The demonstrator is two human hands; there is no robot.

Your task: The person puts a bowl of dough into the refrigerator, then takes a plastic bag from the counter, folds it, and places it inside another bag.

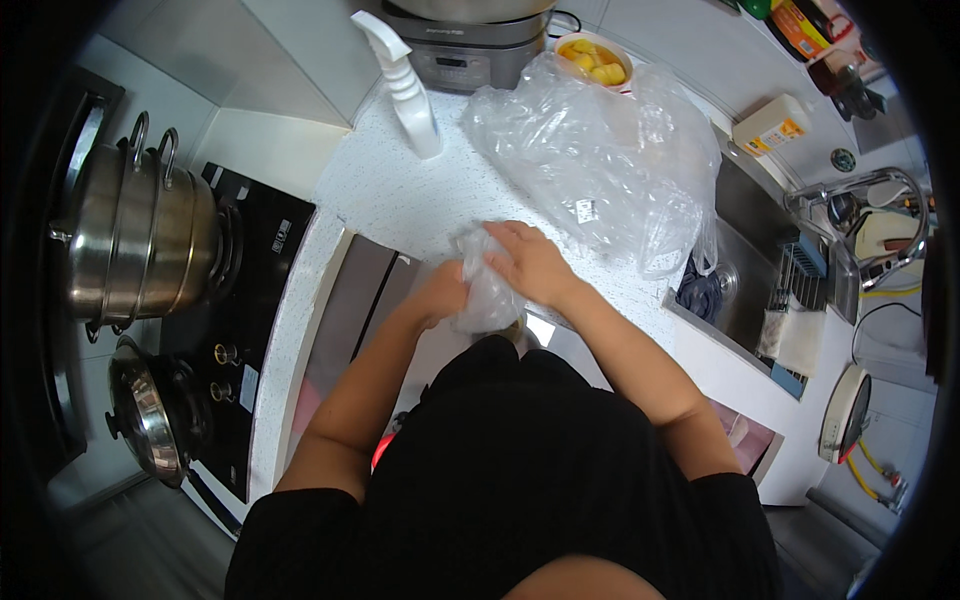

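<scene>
Between my two hands is a crumpled clear plastic bag [489,294], held at the front edge of the white speckled countertop [390,191]. My left hand [442,292] grips its left side with curled fingers. Across its upper right side lies my right hand [534,262], thumb and fingers closed on the plastic. The lower part of the bag hangs over the counter's edge. A large clear plastic bag [585,165] lies spread on the counter beyond my right hand, with a small white label on it.
A white spray bottle [412,105] stands near a grey electric steamer [465,56]. Yellow chunks fill a bowl [626,56] behind the large bag. To the right is a steel sink [750,247]; to the left, a stockpot [142,232] and a lidded pan [146,412] sit on a black gas hob [259,292].
</scene>
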